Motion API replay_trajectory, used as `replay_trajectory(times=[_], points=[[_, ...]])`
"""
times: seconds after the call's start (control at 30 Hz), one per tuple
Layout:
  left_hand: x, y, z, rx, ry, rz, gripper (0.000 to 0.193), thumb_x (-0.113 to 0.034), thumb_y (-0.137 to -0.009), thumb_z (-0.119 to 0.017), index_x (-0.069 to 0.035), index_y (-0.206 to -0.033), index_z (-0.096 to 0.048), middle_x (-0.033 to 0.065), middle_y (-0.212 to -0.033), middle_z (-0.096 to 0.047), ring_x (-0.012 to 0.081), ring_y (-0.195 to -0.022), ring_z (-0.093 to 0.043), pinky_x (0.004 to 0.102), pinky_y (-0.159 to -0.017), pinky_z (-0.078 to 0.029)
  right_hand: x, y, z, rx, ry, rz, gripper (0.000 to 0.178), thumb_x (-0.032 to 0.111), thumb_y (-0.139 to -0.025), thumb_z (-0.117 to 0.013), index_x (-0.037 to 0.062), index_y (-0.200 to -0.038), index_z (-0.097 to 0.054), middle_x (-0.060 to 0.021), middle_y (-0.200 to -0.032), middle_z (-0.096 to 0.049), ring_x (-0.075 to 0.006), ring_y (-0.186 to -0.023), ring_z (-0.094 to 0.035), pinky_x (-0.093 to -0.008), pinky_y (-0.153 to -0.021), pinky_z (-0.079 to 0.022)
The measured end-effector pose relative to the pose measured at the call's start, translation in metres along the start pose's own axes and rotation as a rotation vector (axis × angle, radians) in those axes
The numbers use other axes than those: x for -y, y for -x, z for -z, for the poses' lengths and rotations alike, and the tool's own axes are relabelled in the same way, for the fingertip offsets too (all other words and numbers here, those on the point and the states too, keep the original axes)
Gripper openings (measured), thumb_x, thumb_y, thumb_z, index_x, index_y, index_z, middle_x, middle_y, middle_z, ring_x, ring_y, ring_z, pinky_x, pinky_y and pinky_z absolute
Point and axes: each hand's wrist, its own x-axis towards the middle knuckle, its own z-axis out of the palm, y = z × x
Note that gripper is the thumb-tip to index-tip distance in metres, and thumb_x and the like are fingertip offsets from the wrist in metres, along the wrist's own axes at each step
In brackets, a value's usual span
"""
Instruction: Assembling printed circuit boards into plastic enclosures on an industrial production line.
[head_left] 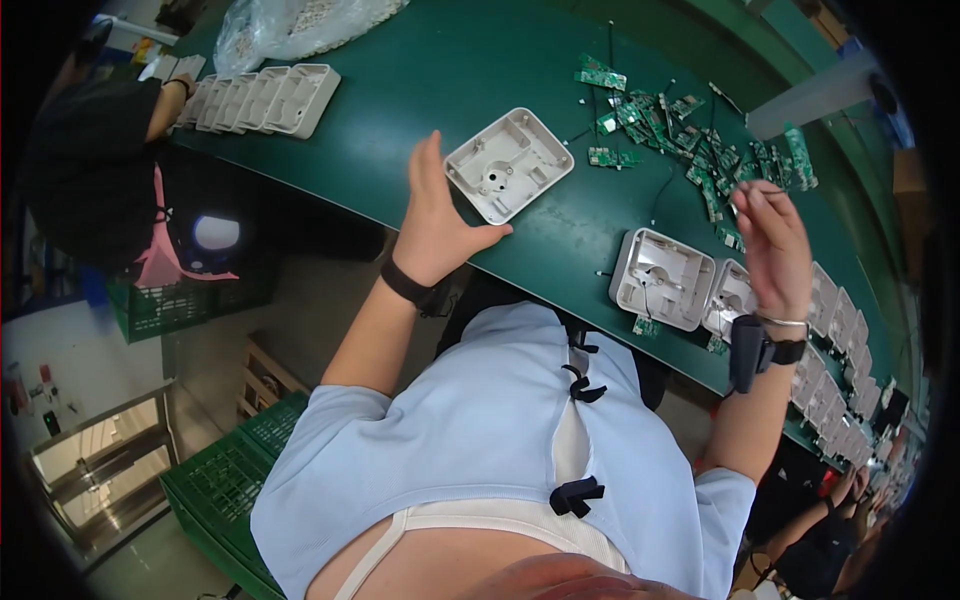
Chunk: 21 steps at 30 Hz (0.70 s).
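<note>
My left hand (440, 220) is spread at the near left corner of a pale grey plastic housing (525, 165), fingers along one side and thumb by the near edge. It does not visibly grip the housing, which lies open side up, showing posts and holes inside. To the right, my right hand (778, 240) is raised beside a loose pile of green circuit boards (690, 140) with dark wires. Its thumb and fingertips are pinched together; what is between them is too small to tell. Below that hand, another housing (663, 278) has a wire inside and a small green board (646, 326) hanging at its near edge.
A green table (400, 130) runs across the view. Rows of housings (825, 300) stretch off to the right, and a stack (300, 100) stands at the left by a co-worker's hand (185, 85). A clear plastic bag (290, 30) lies at the back; green crates (225, 480) stand below left.
</note>
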Motion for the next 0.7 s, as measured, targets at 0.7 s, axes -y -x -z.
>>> replay_trajectory(times=[0.7], points=[[-0.021, 0.027, -0.002, 0.054, 0.126, -0.093, 0.11, -0.012, -0.063, -0.098, -0.002, -0.152, -0.035, 0.018, -0.145, -0.047, 0.0317, -0.134, -0.053, 0.0421, -0.114, -0.043, -0.11, 0.028, -0.184, 0.072, 0.219, 0.183, 0.014, 0.003, -0.092, -0.077, 0.0004, -0.105, -0.081, -0.0063, -0.096, -0.08, -0.0108, -0.086, -0.072, -0.0246, -0.076, -0.055]])
